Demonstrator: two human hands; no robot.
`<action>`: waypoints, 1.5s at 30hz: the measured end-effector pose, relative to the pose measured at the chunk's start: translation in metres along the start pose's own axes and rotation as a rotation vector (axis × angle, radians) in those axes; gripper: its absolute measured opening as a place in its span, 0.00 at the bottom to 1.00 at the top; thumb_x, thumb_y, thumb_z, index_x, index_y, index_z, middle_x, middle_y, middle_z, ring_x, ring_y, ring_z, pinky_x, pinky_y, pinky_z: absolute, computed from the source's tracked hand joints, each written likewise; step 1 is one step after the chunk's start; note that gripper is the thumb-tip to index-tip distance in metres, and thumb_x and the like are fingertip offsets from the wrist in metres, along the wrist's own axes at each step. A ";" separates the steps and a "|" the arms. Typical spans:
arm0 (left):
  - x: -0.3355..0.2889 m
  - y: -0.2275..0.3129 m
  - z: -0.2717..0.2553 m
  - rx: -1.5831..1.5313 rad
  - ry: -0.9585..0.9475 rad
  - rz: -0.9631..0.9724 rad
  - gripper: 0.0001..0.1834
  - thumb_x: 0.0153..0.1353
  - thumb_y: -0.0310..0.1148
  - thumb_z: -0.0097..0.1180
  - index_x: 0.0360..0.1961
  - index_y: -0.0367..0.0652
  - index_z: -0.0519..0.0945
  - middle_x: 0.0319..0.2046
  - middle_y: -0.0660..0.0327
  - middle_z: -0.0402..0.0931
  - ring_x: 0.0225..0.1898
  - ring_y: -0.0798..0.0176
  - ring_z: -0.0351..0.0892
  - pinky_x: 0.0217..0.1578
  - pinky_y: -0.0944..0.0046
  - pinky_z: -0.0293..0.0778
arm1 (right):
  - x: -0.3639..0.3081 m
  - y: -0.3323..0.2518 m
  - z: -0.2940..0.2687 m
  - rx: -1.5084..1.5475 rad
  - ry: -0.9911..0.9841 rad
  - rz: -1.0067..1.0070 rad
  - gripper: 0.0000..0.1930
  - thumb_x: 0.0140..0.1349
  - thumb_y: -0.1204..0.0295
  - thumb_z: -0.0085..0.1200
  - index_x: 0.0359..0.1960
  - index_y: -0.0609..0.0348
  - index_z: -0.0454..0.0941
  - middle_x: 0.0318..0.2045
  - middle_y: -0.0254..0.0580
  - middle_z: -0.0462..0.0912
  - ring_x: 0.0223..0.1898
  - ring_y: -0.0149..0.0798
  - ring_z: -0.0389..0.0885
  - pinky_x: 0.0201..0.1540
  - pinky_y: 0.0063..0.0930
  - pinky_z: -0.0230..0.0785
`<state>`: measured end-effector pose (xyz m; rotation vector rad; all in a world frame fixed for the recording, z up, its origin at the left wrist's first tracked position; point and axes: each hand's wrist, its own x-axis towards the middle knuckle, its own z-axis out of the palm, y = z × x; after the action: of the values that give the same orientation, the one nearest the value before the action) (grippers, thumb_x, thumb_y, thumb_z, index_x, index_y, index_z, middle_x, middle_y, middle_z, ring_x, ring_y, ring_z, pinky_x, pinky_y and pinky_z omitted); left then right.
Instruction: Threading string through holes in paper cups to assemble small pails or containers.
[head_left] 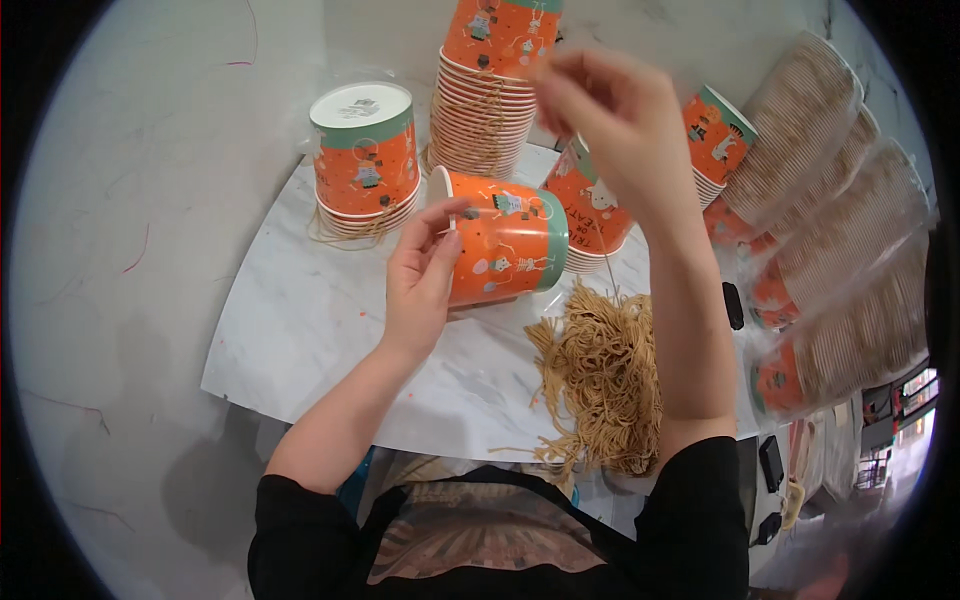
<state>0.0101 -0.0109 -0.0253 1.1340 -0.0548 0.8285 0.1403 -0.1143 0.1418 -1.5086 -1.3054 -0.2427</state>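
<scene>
My left hand [425,275] grips an orange paper cup [505,240] by its open rim, thumb outside. The cup lies tipped on its side, its green base band toward the right. Raised above it, my right hand [610,105] is blurred, its fingertips pinched together. A thin strand of twine rises from the tan twine bundle [605,375] toward this hand; its upper end is hard to make out. That bundle lies loose near the table's front edge, beside my right forearm.
Behind stands a tall stack of nested cups [485,110] with twine hanging along it. A shorter upside-down stack [365,165] is at the left. More cups [590,205] stand behind the held one. Several plastic-wrapped cup stacks [815,225] lie at the right, past the white marbled table [320,330].
</scene>
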 end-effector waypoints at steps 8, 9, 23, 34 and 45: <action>0.004 0.004 -0.005 0.024 0.084 -0.019 0.16 0.76 0.30 0.46 0.59 0.36 0.75 0.50 0.63 0.77 0.47 0.75 0.74 0.46 0.71 0.75 | 0.036 -0.019 0.034 0.482 -0.351 0.337 0.10 0.62 0.68 0.62 0.32 0.65 0.84 0.21 0.30 0.79 0.21 0.20 0.67 0.22 0.20 0.56; 0.004 0.004 -0.007 -0.015 0.115 -0.072 0.16 0.76 0.30 0.45 0.59 0.37 0.75 0.49 0.64 0.78 0.46 0.75 0.74 0.46 0.71 0.74 | 0.024 -0.008 0.040 0.316 -0.422 0.290 0.10 0.62 0.68 0.63 0.31 0.65 0.85 0.20 0.29 0.78 0.21 0.20 0.66 0.23 0.20 0.57; -0.004 -0.005 -0.005 0.145 0.030 0.060 0.11 0.73 0.34 0.55 0.48 0.37 0.77 0.45 0.64 0.76 0.47 0.74 0.75 0.45 0.71 0.77 | -0.062 0.017 0.027 -0.065 -0.415 0.292 0.09 0.59 0.69 0.61 0.32 0.65 0.84 0.20 0.38 0.80 0.21 0.29 0.75 0.26 0.26 0.68; -0.007 -0.015 -0.005 0.236 0.021 0.108 0.13 0.75 0.35 0.52 0.39 0.34 0.78 0.46 0.61 0.75 0.44 0.73 0.75 0.45 0.72 0.73 | -0.077 0.017 0.022 -0.193 -0.356 0.128 0.07 0.56 0.71 0.63 0.36 0.54 0.86 0.20 0.39 0.80 0.21 0.39 0.79 0.26 0.28 0.70; -0.009 -0.011 -0.004 0.112 0.026 0.007 0.11 0.75 0.33 0.51 0.41 0.35 0.78 0.49 0.61 0.74 0.44 0.74 0.74 0.42 0.73 0.77 | -0.076 0.025 0.017 -0.193 -0.319 0.002 0.06 0.55 0.73 0.64 0.35 0.58 0.84 0.27 0.40 0.84 0.27 0.38 0.85 0.30 0.27 0.76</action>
<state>0.0089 -0.0147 -0.0400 1.2287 0.0101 0.8609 0.1241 -0.1412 0.0664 -1.7640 -1.5671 -0.1323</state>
